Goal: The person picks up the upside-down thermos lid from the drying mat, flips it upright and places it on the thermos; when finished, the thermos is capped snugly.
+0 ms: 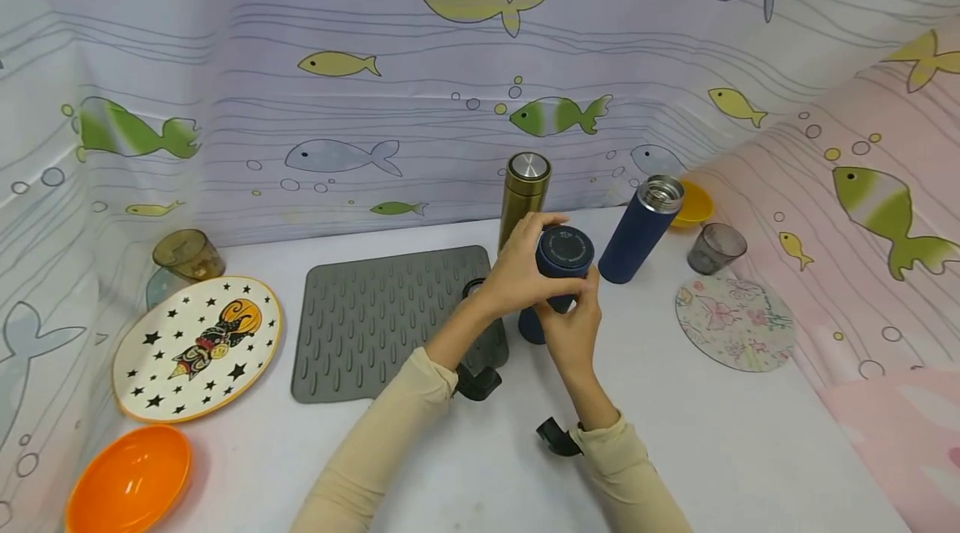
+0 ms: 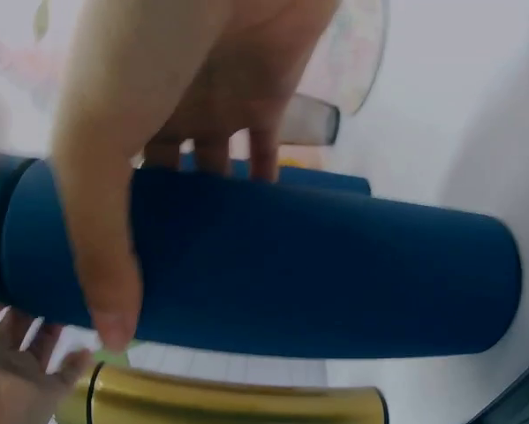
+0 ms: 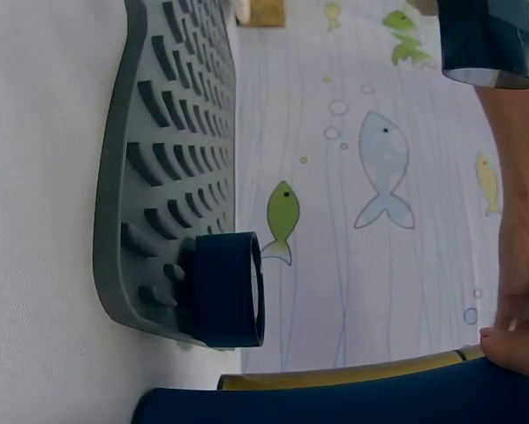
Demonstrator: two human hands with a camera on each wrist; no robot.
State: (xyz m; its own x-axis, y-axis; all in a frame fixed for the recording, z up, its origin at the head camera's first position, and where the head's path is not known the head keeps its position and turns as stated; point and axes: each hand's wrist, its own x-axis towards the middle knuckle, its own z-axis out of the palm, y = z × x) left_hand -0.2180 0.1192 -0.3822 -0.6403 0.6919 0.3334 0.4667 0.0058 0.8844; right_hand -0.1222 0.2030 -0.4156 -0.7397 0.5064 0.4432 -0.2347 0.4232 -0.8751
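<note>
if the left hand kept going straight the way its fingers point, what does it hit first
Probably the second blue flask, the open one. The left hand grips the capped blue flask with fingers aimed right, and that bottle stands just beyond, though depth is unclear.

a white table [image 1: 750,450] stands inside a three-sided cloth screen. the back cloth [image 1: 420,82] is pale lilac with wavy lines, bubbles and yellow, green and blue fish. the left cloth [image 1: 45,183] is paler, with the same fish print. the right cloth [image 1: 862,216] is pink and spills onto the table's edge. the light is soft and even.
</note>
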